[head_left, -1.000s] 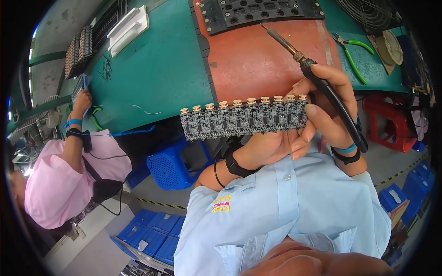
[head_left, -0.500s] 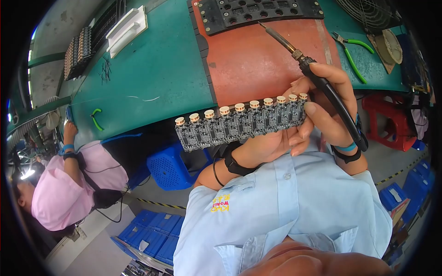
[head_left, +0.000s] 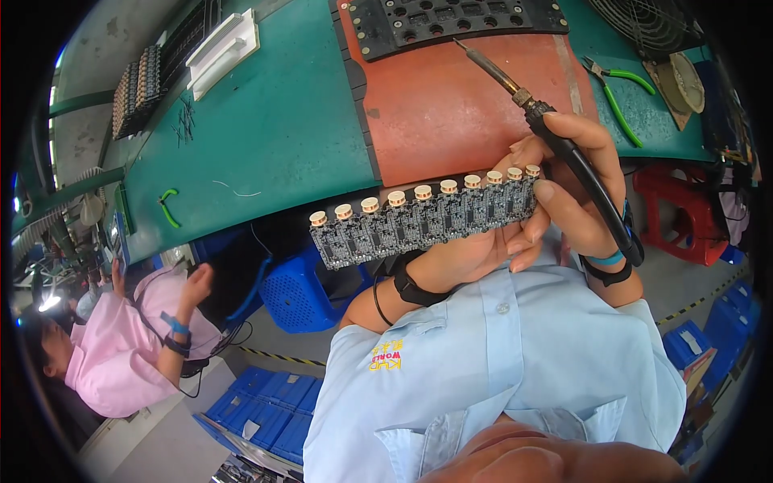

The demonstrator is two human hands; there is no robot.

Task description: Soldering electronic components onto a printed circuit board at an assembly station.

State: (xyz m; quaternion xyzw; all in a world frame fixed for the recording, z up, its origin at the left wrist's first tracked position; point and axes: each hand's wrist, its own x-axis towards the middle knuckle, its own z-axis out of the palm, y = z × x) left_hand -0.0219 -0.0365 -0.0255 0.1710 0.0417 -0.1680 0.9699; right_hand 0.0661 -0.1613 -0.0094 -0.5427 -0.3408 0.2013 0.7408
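A long panel of joined circuit boards [head_left: 427, 219] is held up in front of my chest, with a row of round copper-and-cream parts [head_left: 423, 192] along its top edge. My left hand [head_left: 475, 256] is closed on the panel near its right end, its palm below and behind the boards; some of its fingers are hidden. My right hand [head_left: 584, 173] is closed around the black handle of a soldering iron [head_left: 576, 157], and its thumb rests by the panel's right end. The iron's tip points up and away, over the orange mat, apart from the panel.
On the green bench [head_left: 290, 105] lie an orange mat [head_left: 451, 97], a black fixture plate [head_left: 451, 24], green-handled cutters [head_left: 620, 97] and a white holder [head_left: 225, 52]. More boards [head_left: 137, 92] stand far left. A co-worker in pink [head_left: 129, 346] sits left, near a blue stool [head_left: 298, 294].
The panel has shifted very slightly right and down in my hands. At the left, the co-worker has leaned back, with a forearm now raised. The iron is almost still.
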